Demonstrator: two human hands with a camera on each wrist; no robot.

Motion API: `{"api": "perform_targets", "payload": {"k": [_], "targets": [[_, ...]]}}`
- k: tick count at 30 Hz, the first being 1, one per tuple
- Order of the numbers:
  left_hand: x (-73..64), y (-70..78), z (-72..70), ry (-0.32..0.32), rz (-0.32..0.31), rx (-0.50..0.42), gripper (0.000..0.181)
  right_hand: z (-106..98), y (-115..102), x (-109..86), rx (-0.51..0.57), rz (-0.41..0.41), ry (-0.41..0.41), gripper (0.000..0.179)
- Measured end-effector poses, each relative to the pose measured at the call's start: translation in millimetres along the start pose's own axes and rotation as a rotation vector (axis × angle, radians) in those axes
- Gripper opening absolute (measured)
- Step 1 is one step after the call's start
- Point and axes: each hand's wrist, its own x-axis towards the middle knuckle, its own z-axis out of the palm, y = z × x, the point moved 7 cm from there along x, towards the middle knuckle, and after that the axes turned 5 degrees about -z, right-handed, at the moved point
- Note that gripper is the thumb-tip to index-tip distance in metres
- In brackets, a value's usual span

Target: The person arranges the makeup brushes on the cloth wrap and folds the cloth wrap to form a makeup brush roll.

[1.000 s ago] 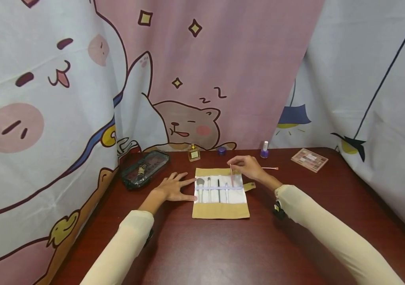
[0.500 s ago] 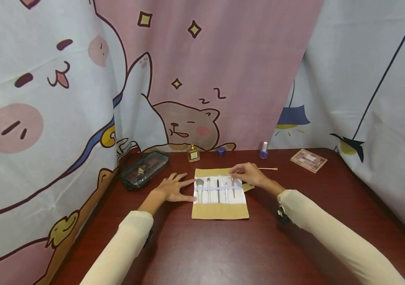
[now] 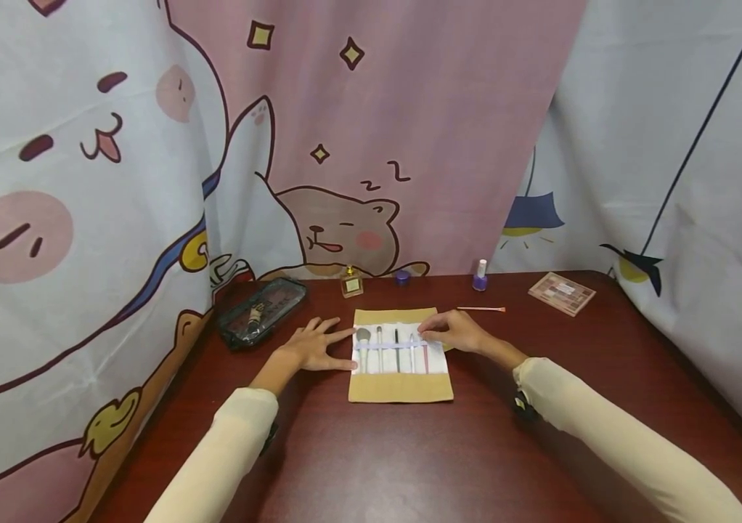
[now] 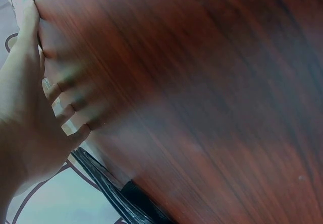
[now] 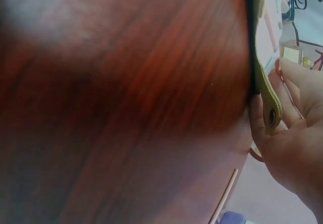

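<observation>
A yellow and white brush roll (image 3: 400, 388) lies unfolded on the table. Several makeup brushes, among them a fluffy grey-headed brush (image 3: 363, 335), stand in a row under its pale elastic band. My left hand (image 3: 311, 347) rests spread at the roll's left edge, thumb and index fingertip on the cloth. At the right end of the row, my right hand (image 3: 459, 330) pinches a thin pink makeup brush (image 3: 426, 359), its handle down under the band and its upper part hidden by the fingers. The roll's snap strap (image 5: 271, 115) shows beside my right hand in the right wrist view.
Another pink brush (image 3: 483, 309) lies behind my right hand. Farther back are a clear black-edged pouch (image 3: 279, 294) with a small bottle inside, a perfume bottle (image 3: 351, 284), a purple jar (image 3: 402, 277), purple nail polish (image 3: 480, 277) and an eyeshadow palette (image 3: 562, 293).
My right hand has come down toward the band, and the pink brush has slid lower under it into the roll. My left hand keeps its place at the roll's left edge.
</observation>
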Motion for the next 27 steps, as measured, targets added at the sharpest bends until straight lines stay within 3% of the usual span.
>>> {"api": "perform_targets", "payload": {"k": [12, 27], "targets": [[-3.8, 1.6, -0.1, 0.004, -0.005, -0.011, 0.089, 5.6, -8.8, -7.7, -0.033, -0.067, -0.041, 0.020], [-1.1, 2.1, 0.3, 0.000, -0.003, 0.007, 0.091, 4.4, -11.8, -16.0, -0.027, -0.057, -0.022, 0.029]]}}
